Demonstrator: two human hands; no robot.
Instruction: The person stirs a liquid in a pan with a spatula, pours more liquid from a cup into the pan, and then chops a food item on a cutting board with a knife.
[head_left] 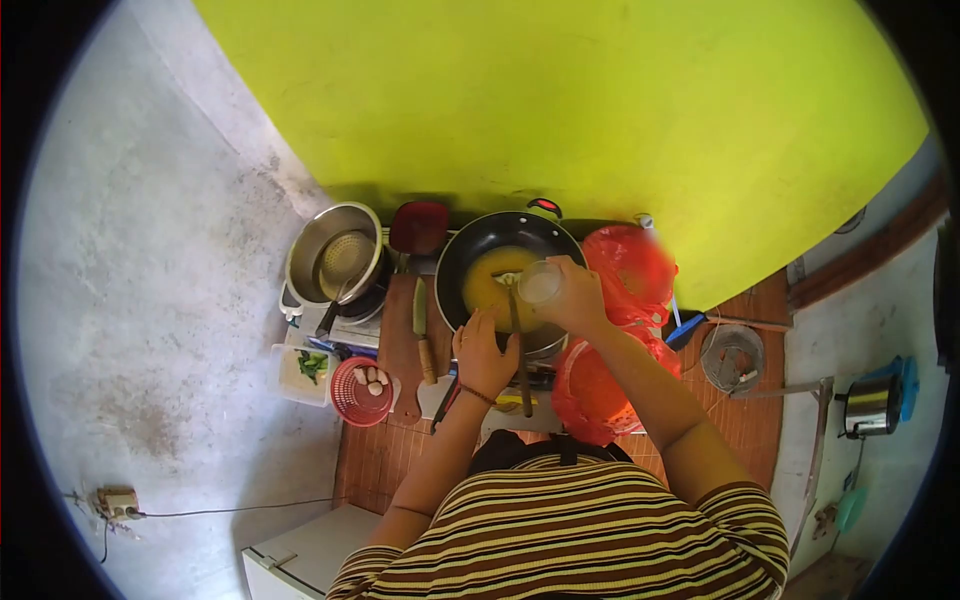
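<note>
Holding a clear glass (540,283) tipped over a black wok (510,270), right hand (575,296): grip wrapped round the glass, rim pointing down toward yellow liquid (492,285) in the wok. Resting at the wok's near rim, left hand (484,355), grip clenched on a long dark utensil (520,350) w/ its upper end in the liquid and lower end past the wrist; type of utensil not clear. Wok sitting on a burner near the back edge of the worktop (380,460), against the yellow-green wall (560,100).

Just left of the wok: wooden board (400,345) w/ a knife (422,335) lying on it, blade toward the wall, handle toward the near edge. Beyond the board, at the back edge, a red bowl-like item (419,227). Further left, steel pot (325,250) w/ a metal strainer (347,262) inside. Near the worktop's left edge: small red basket (358,392) holding pale round pieces, and beside it a white tray (300,372) w/ green bits.

Right of the wok, touching the right forearm: red plastic bags (625,265), more red plastic (590,395) lower down. Further right on the woven mat: blue-handled tool (685,332), round wire basket (732,357). Well apart on the grey floor, right side: steel kettle (872,405). Striped shirt (580,530) filling the bottom of view.
</note>
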